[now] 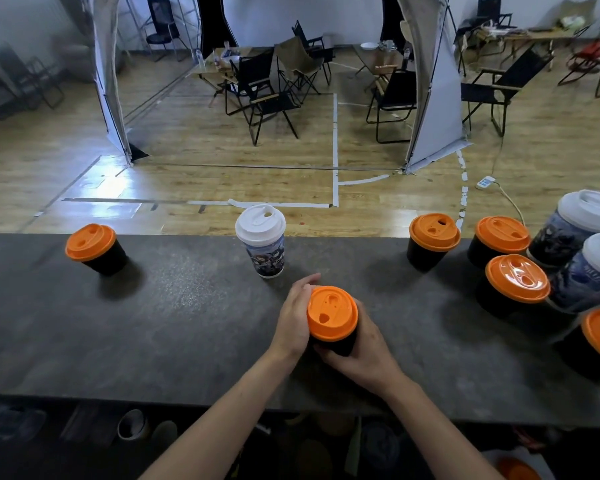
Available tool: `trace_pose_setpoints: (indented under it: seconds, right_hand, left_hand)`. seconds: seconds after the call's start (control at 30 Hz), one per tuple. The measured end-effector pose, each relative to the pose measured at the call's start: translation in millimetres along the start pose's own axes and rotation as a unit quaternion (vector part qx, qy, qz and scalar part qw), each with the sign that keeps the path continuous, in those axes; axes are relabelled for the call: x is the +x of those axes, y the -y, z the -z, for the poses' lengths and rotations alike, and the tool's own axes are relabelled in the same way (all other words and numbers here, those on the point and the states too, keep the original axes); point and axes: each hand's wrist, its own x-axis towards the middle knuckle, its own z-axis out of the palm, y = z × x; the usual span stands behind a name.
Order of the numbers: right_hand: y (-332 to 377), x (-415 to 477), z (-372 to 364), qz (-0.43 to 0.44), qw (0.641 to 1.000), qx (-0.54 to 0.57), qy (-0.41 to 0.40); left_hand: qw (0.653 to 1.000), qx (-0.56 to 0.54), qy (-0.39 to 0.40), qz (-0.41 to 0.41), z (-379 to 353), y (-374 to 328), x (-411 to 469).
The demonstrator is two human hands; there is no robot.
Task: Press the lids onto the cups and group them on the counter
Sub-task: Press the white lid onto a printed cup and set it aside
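Both hands are together on one black cup (338,347) near the middle of the dark desk (153,323). The left hand (293,317) curls round the cup's left side, and the right hand (364,355) grips its lower body from the near right. The orange lid (332,312) sits on top of the cup, uncovered by either hand. Just beyond the left fingertips, not touching them, stands a tall printed cup (262,252) with a white lid. Well to the left, a lone cup (96,249) with an orange lid stands near the far edge. At the right end, four orange-lidded cups (515,280) and two white-lidded cups (584,216) crowd close together. Past the desk lies a wooden floor (222,174) with folding chairs (264,95) and a power strip (485,182).
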Motion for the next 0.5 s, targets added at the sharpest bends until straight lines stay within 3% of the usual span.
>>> trace_pose_setpoints:
  seconds: [0.1, 0.3, 0.5]
  right_hand:
    - [2.8, 0.5, -2.4, -0.012, 1.0, 0.003, -0.003]
    - [-0.8, 2.1, -0.1, -0.023, 1.0, -0.005, -0.016]
    - [-4.5, 1.5, -2.4, -0.015, 1.0, -0.005, -0.023]
  left_hand:
    - [1.0, 0.01, -0.026, -0.005, -0.2, 2.7, -4.1]
    - [0.999, -0.026, 0.025, 0.011, 2.4, 11.4, 5.2]
    - [0.999, -0.042, 0.015, 0.012, 5.4, 15.7, 9.5]
